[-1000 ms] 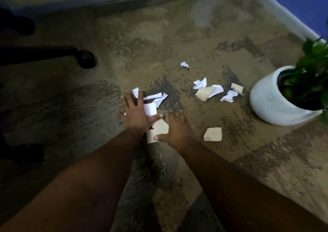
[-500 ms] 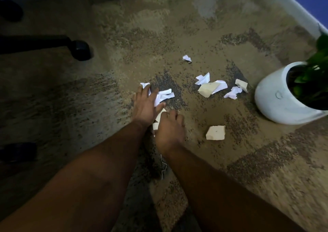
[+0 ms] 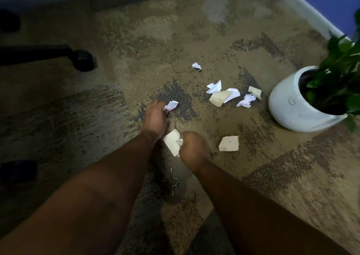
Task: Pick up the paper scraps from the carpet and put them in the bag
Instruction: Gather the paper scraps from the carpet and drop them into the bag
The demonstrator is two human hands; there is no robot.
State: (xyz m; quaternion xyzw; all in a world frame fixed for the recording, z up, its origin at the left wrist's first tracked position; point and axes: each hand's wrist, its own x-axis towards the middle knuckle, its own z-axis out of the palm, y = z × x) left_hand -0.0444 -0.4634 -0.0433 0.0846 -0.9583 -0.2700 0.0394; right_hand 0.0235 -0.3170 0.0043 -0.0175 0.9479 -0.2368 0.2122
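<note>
My left hand (image 3: pixel 155 118) is closed around white paper scraps (image 3: pixel 171 105) that stick out past its fingers. Just right of it, my right hand (image 3: pixel 191 147) is curled on a cream piece of paper (image 3: pixel 172 140) between the two hands. A cream scrap (image 3: pixel 228 143) lies on the carpet to the right of my right hand. Farther off lies a cluster of white and cream scraps (image 3: pixel 222 95), with more at its right end (image 3: pixel 251 97) and a small white scrap (image 3: pixel 196 66) beyond. No bag is in view.
A white pot (image 3: pixel 288 102) with a green plant (image 3: pixel 342 60) stands at the right. A black chair leg with a caster (image 3: pixel 82 60) reaches in from the left. A thin white strip (image 3: pixel 174 180) lies between my forearms. The wall runs along the top and right.
My left hand went from lying flat on the white scraps to closing around them. My right hand closed on the cream piece and drew it nearer.
</note>
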